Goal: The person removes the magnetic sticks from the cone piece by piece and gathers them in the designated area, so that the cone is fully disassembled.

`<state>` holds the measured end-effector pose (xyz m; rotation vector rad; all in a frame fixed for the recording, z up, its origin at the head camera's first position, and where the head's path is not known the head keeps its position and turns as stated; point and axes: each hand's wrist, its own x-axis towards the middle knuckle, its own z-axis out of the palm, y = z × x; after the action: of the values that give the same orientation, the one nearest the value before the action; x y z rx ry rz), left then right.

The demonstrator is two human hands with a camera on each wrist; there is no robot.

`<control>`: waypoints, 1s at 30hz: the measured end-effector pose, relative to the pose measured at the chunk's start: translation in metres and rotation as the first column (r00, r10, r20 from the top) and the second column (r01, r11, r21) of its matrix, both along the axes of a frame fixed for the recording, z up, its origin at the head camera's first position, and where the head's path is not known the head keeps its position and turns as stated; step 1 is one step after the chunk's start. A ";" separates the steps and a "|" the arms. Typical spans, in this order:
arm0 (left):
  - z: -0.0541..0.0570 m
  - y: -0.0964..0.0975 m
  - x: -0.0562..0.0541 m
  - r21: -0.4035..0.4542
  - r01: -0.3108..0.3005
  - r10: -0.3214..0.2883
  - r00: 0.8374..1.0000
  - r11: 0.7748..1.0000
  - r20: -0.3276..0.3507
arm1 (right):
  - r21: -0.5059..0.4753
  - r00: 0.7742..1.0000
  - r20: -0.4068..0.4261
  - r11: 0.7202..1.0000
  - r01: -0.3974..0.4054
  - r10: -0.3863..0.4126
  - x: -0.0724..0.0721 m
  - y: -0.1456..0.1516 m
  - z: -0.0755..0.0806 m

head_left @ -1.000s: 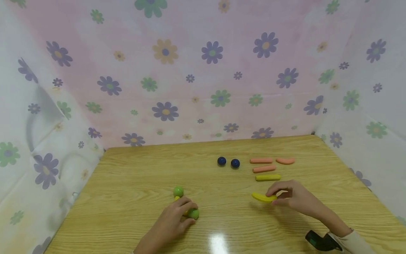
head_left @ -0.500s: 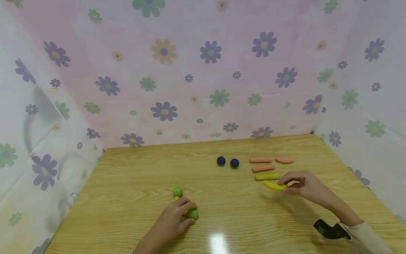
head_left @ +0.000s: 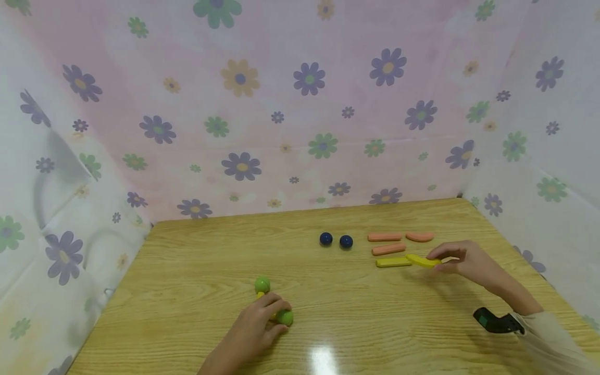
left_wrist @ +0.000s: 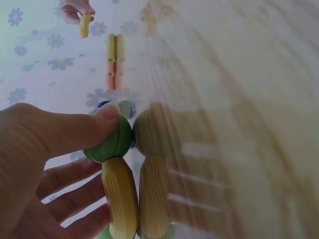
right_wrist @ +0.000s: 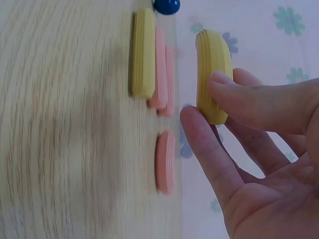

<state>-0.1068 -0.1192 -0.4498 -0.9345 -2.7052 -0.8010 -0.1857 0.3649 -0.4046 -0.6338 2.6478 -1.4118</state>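
Observation:
My left hand (head_left: 255, 323) rests low on the table, gripping a green ball (head_left: 285, 318) with the thumb against it. A yellow stick (left_wrist: 120, 199) touches that ball and is mostly hidden under the fingers in the head view. Beyond it lies a second green ball (head_left: 262, 284). My right hand (head_left: 475, 265) pinches a curved yellow stick (right_wrist: 212, 74) by one end between thumb and fingers. It hangs above the table near the right end of a straight yellow stick (head_left: 391, 262).
Two straight salmon-pink sticks (head_left: 384, 237) and a curved pink one (head_left: 420, 237) lie behind the straight yellow stick. Left of them are two dark blue balls (head_left: 346, 241). Flowered cloth (head_left: 281, 130) walls in the wooden table (head_left: 211, 250) at the back and sides.
My right hand has carried the curved yellow stick right and away from me, up to the straight yellow stick's right end. The left hand stays where it was on the green ball.

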 end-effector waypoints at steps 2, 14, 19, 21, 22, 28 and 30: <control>0.000 0.000 0.000 -0.001 -0.001 0.001 1.000 1.000 0.012 | 0.022 1.000 0.006 1.000 0.022 -0.022 -0.003 0.006 0.000; -0.001 -0.001 0.000 0.005 0.001 -0.001 1.000 1.000 0.016 | 0.152 0.993 0.049 0.983 0.102 -0.110 -0.034 0.033 -0.012; -0.002 -0.001 -0.001 0.003 0.005 -0.005 0.999 1.000 0.032 | 0.171 0.991 0.067 0.980 0.102 -0.115 -0.045 0.037 -0.017; -0.002 -0.001 -0.001 0.000 0.006 -0.006 0.999 1.000 0.035 | 0.163 0.990 0.083 0.982 0.100 -0.115 -0.047 0.037 -0.018; -0.003 -0.001 -0.001 0.000 0.006 -0.006 0.999 1.000 0.035 | 0.156 0.989 0.090 0.983 0.098 -0.113 -0.048 0.038 -0.019; -0.002 -0.001 -0.001 0.004 0.006 -0.006 1.000 1.000 0.019 | 0.158 0.993 0.063 0.984 0.086 -0.098 -0.055 0.037 -0.024; -0.002 -0.001 0.000 0.006 0.006 -0.006 1.000 1.000 0.011 | 0.175 0.994 0.044 0.980 0.096 -0.105 -0.056 0.035 -0.025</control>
<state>-0.1073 -0.1204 -0.4515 -0.9396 -2.7099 -0.8170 -0.2419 0.4000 -0.4291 -0.4447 2.7556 -1.1852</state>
